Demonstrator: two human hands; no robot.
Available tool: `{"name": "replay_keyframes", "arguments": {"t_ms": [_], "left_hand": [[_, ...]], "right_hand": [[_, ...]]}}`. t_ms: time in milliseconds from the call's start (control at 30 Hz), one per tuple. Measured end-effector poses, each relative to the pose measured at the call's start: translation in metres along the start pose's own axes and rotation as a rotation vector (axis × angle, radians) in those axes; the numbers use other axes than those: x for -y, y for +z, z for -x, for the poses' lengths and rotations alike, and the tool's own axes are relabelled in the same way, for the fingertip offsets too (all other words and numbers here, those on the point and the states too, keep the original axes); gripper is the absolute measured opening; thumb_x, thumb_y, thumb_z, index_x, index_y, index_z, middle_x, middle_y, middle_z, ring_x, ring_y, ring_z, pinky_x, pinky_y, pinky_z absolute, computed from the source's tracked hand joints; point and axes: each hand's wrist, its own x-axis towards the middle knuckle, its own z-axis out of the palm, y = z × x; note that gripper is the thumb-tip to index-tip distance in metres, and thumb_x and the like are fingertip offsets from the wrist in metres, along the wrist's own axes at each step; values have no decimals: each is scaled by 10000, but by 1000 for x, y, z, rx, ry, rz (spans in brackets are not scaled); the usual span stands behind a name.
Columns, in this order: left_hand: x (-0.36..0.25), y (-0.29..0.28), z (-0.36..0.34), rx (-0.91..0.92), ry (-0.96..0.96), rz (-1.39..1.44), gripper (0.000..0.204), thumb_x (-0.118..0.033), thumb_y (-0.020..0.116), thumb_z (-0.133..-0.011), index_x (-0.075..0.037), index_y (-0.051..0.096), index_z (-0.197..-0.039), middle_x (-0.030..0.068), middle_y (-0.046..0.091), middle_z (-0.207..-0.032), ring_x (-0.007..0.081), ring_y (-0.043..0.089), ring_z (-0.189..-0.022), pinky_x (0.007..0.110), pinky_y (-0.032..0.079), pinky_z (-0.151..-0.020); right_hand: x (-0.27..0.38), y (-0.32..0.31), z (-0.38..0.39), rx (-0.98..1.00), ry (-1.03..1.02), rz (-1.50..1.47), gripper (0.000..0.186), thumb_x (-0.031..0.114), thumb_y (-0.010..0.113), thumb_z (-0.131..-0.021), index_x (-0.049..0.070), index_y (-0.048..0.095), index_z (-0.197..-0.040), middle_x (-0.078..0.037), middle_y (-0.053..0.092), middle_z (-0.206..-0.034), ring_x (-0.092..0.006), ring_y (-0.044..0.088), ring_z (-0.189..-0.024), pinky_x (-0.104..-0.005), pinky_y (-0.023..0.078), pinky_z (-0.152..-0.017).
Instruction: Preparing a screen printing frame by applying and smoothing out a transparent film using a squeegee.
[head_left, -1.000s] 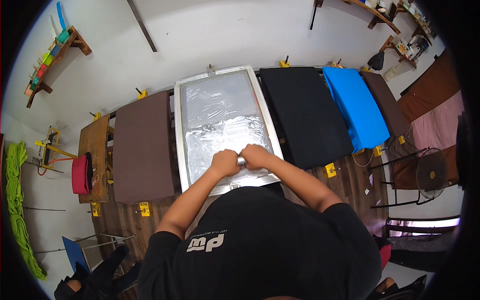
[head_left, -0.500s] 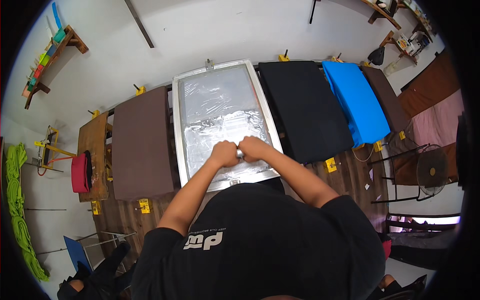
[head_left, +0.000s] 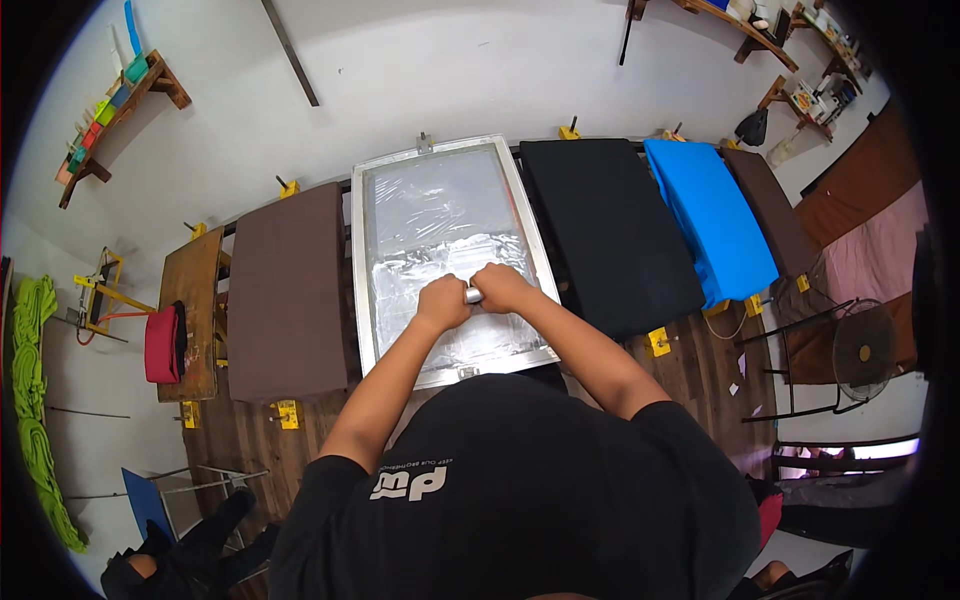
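A silver-framed printing screen lies lengthwise in front of me, with wrinkled, shiny clear film over much of its mesh. Both my hands are closed side by side over the nearer half of that mesh. Between them shows the short silver grip of a squeegee; its lower edge is hidden. My left hand wraps the left end of it, and my right hand the right end. Metal clips sit at the screen's far and near ends.
Left of the screen stands a brown cloth-covered board, then a bare wooden one carrying a red folded pad. To the right are black, blue and brown boards. A fan stands at far right. A person's leg shows lower left.
My two hands have slid a little farther from me over the screen, the squeegee still gripped. The whole view has shifted slightly.
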Motion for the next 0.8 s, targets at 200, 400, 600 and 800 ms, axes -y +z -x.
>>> {"name": "replay_keyframes", "arguments": {"t_ms": [200, 400, 600, 800], "left_hand": [[-14, 31, 52, -108, 135, 38, 147, -111, 640, -738, -31, 709, -841, 188, 651, -859, 368, 668, -770, 480, 557, -706], [-27, -11, 46, 343, -32, 18, 286, -335, 726, -718, -80, 764, -842, 183, 735, -865, 356, 725, -844, 446, 583, -771], [0, -4, -13, 120, -73, -22, 242, -278, 729, -716, -91, 764, -865, 174, 740, -907, 355, 725, -865, 450, 584, -784], [-1, -3, -17, 228, -2, -112, 237, -249, 716, -693, -78, 760, -852, 177, 742, -886, 346, 731, -835, 436, 594, -769]], "right_hand": [[23, 48, 55, -156, -95, 11, 148, 56, 650, -698, 43, 721, -827, -174, 704, -833, -350, 695, -802, -448, 560, -729], [31, 2, 56, 240, -14, -88, 227, 183, 735, -684, 47, 750, -865, -208, 723, -867, -382, 704, -864, -458, 564, -781], [-2, -2, -2, 1, -6, -25, 188, 152, 729, -660, 59, 739, -824, -198, 717, -827, -384, 704, -814, -462, 574, -759], [-9, 6, -3, 65, -122, -6, 193, 140, 711, -647, 57, 740, -819, -213, 710, -816, -398, 695, -781, -478, 571, -741]]}}
